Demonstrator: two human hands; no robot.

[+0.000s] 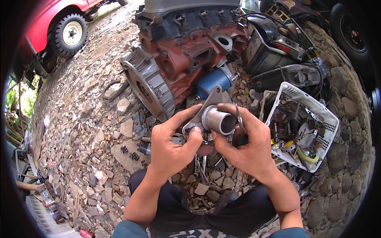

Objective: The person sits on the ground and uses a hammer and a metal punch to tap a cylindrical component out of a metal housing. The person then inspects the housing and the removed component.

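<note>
A metal flanged part with a short silver tube [220, 121] sits between my hands, the tube's open end facing right. My left hand [172, 146] grips the flange's left side, thumb pressed near a bolt hole. My right hand [248, 148] is closed round the tube's right side, and a slender dark item [239, 125], too hidden to name, shows among its fingers. Behind the part stands an engine block [178, 47], rusty red with a dark top, carrying a blue cylindrical filter [210, 83] and a silver round housing [147, 83].
A white crate [333, 119] of metal parts is at right, black oily containers [285, 75] behind it. Small bolts [134, 156] lie on a flat stone left of my hands, wrenches [200, 168] below them. A red vehicle [39, 23] stands upper left, a tyre [349, 33] upper right, over rubble ground [79, 131].
</note>
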